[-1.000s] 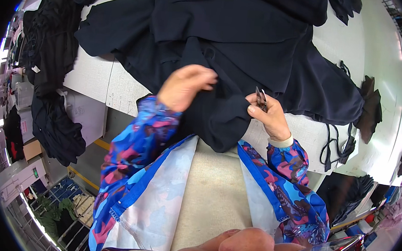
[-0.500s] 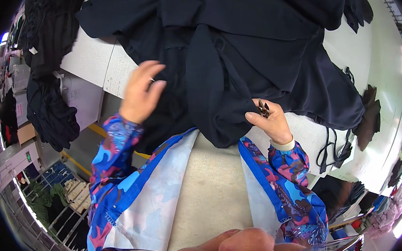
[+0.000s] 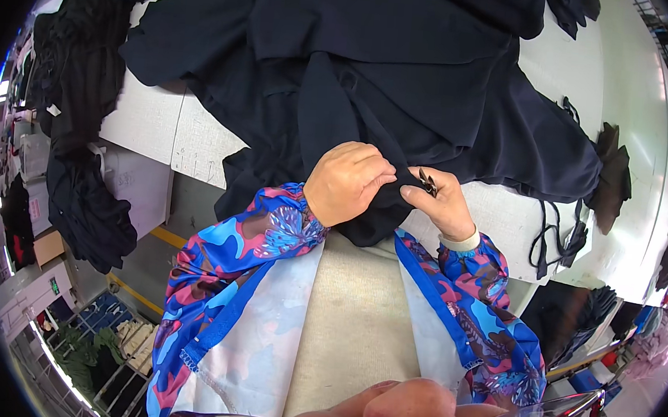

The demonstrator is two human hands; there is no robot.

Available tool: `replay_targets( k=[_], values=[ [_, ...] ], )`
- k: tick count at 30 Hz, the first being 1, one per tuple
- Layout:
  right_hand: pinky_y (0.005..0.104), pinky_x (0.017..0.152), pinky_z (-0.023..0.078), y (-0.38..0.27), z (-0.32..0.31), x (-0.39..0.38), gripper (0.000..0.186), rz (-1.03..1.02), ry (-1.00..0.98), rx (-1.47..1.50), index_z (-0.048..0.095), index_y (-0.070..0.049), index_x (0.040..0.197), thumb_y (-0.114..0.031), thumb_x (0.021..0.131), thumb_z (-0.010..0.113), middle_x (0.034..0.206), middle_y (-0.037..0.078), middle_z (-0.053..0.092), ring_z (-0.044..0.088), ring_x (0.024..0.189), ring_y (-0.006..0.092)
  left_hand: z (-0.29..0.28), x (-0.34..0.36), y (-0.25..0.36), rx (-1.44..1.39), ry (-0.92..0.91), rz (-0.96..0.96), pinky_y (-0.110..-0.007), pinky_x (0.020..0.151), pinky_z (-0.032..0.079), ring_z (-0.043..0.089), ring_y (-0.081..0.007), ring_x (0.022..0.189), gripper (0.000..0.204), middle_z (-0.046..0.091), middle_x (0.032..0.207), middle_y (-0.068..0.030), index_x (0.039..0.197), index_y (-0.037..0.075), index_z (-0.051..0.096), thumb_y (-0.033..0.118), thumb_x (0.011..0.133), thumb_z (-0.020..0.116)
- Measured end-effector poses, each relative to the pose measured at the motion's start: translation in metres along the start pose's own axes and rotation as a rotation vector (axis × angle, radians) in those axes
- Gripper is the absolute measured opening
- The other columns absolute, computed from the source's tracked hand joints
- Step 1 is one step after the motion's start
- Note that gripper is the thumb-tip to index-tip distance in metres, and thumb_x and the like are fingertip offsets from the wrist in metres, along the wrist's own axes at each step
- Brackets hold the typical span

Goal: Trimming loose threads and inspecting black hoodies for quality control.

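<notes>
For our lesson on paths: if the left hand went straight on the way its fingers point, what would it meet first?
Most likely the right hand, just ahead to the right; depth is unclear, so it might brush the dark cloth first.

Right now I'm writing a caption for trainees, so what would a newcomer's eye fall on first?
The large dark garment spread over the white table dominates the upper middle. Below it, bright blue-and-pink patterned sleeves lead to the left hand and right hand, close together near the centre. The right hand holds a small metal cutting tool.
</notes>
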State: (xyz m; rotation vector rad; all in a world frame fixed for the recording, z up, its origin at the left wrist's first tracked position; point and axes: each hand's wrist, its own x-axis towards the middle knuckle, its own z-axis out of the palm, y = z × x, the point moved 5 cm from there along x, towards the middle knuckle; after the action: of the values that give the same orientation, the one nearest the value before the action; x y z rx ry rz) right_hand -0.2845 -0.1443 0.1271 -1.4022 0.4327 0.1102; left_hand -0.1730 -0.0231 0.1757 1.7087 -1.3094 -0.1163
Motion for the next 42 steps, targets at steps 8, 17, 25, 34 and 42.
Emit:
replay_targets(
  k=[8,17,25,34,42],
  values=[
    [0.0188,0.061,0.037,0.002,-0.012,-0.002,0.019,0.004,0.083,0.021,0.063,0.003,0.097,-0.008,0.082,0.067,0.074,-0.007,0.054,0.045,0.069,0.0015,0.013,-0.014,-0.039,-0.643,-0.211,-0.703,-0.024,0.059,0.043,0.054,-0.0081,0.065,0.008,0.056,0.073,-0.0023,0.08,-0.001,0.062,0.005,0.084,0.065],
    [0.0202,0.064,0.04,0.008,-0.015,-0.002,0.022,0.047,0.072,-0.026,0.064,0.004,0.101,-0.004,0.081,0.066,0.08,-0.003,0.058,0.049,0.072,0.0029,0.008,0.005,-0.014,-0.243,-0.197,-0.202,-0.026,0.058,0.045,0.056,-0.0154,0.063,0.013,0.058,0.084,-0.0079,0.089,0.001,0.062,0.004,0.078,0.069],
    [0.0209,0.065,0.041,0.004,-0.02,-0.005,0.022,-0.057,0.079,-0.077,0.064,0.004,0.099,-0.004,0.078,0.067,0.081,-0.001,0.059,0.05,0.073,0.0043,0.014,0.001,-0.026,-0.43,-0.189,-0.411,-0.028,0.06,0.048,0.059,-0.0169,0.063,0.008,0.061,0.076,-0.0075,0.081,-0.001,0.063,0.007,0.082,0.065],
    [0.0251,0.067,0.046,-0.027,-0.023,-0.018,0.028,-0.305,0.382,-0.403,0.062,-0.001,0.102,-0.012,0.078,0.07,0.082,0.008,0.06,0.058,0.074,0.0149,0.036,-0.009,-0.041,-0.916,-0.347,-0.874,-0.021,0.062,0.046,0.055,-0.0078,0.067,0.009,0.06,0.088,-0.0017,0.085,-0.001,0.062,0.006,0.088,0.061],
    [0.033,0.054,0.047,-0.072,-0.008,-0.043,0.027,-0.421,0.458,-1.127,0.065,-0.007,0.091,-0.021,0.071,0.076,0.079,0.006,0.06,0.061,0.064,0.0244,0.039,-0.01,-0.029,-0.75,-0.266,-0.652,-0.024,0.062,0.046,0.056,-0.0097,0.069,0.007,0.059,0.091,-0.0045,0.085,-0.002,0.06,0.004,0.087,0.059]
  ],
)
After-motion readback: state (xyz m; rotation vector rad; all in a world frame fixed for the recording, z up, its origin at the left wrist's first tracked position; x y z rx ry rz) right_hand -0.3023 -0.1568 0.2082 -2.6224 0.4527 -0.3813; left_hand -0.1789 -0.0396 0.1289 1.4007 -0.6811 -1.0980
